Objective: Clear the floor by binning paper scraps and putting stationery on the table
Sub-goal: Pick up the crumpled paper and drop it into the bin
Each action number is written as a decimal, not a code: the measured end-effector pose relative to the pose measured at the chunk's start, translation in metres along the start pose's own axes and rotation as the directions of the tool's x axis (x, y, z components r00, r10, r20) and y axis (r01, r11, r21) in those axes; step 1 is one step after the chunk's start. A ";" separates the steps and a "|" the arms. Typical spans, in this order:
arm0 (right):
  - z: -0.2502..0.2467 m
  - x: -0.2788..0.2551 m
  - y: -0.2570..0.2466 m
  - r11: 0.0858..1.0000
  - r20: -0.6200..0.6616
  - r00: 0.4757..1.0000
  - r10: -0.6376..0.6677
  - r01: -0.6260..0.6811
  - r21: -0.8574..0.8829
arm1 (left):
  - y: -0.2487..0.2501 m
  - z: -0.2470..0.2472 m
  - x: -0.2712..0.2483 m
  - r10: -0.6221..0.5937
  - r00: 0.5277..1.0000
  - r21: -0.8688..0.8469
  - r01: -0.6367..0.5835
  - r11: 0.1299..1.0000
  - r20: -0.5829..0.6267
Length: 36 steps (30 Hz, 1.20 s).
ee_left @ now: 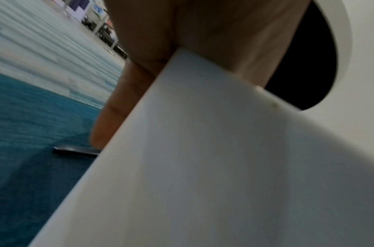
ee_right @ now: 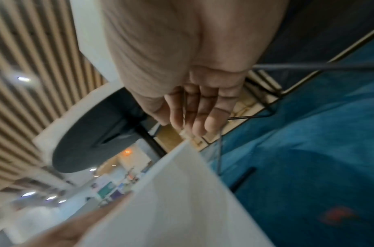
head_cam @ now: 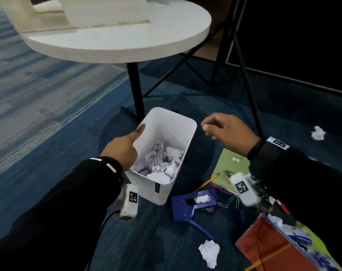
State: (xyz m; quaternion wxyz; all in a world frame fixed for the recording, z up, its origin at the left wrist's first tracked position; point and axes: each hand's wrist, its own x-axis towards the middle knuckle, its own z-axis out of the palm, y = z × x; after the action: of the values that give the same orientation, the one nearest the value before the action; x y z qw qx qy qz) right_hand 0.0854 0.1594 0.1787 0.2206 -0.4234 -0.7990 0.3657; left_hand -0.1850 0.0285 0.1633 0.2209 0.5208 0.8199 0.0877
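Note:
The white bin (head_cam: 183,132) stands on the blue carpet below the round table (head_cam: 117,42), with crumpled paper (head_cam: 162,163) lying in it. My left hand (head_cam: 127,145) grips the bin's left rim, thumb inside, fingers (ee_left: 116,107) down the outer wall (ee_left: 203,158). My right hand (head_cam: 221,130) hovers just right of the far rim and pinches a tiny white paper scrap (head_cam: 204,126) at its fingertips; the right wrist view shows the paper scrap (ee_right: 183,133) over the bin's edge (ee_right: 182,183). Paper balls lie on the floor at the front (head_cam: 209,252) and far right (head_cam: 318,133).
Right of the bin, the floor holds a blue hole punch (head_cam: 187,209) with a paper wad in it, a pencil (head_cam: 207,181), a green notebook (head_cam: 229,165), loose paper clips (head_cam: 232,202) and a red folder (head_cam: 264,249). A black table leg (head_cam: 136,90) and tripod legs (head_cam: 244,75) stand behind.

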 end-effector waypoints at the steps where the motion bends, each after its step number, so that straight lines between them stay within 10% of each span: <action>1: -0.009 -0.009 0.021 0.998 -0.030 0.998 0.058 -0.058 -0.009 | 0.006 0.003 0.003 0.016 1.000 0.006 -0.016 1.000 -0.007; 8: 0.021 -0.061 0.154 0.926 0.203 0.920 0.335 -0.281 -0.254 | 0.029 0.006 0.013 0.058 0.997 -0.015 -0.059 0.998 -0.054; 17: 0.127 -0.065 0.191 0.871 0.548 0.787 0.284 0.027 -0.491 | 0.015 0.011 0.001 -0.015 0.999 0.000 0.015 1.000 -0.049; 23: 0.151 -0.068 0.196 0.652 0.551 0.780 0.296 0.257 -0.714 | 0.004 0.009 0.008 -0.052 0.998 0.044 0.054 0.998 -0.032; 36: 0.092 -0.064 0.205 0.659 0.522 0.803 0.286 0.230 -0.716 | 0.002 0.011 0.008 -0.036 0.998 0.048 0.038 0.998 -0.041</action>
State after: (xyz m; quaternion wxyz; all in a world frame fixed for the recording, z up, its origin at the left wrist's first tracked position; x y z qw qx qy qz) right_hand 0.1651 0.1463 -0.0408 -0.2422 -0.3518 -0.8963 0.1194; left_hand -0.1815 0.0354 0.1523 0.1930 0.5088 0.8357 0.0740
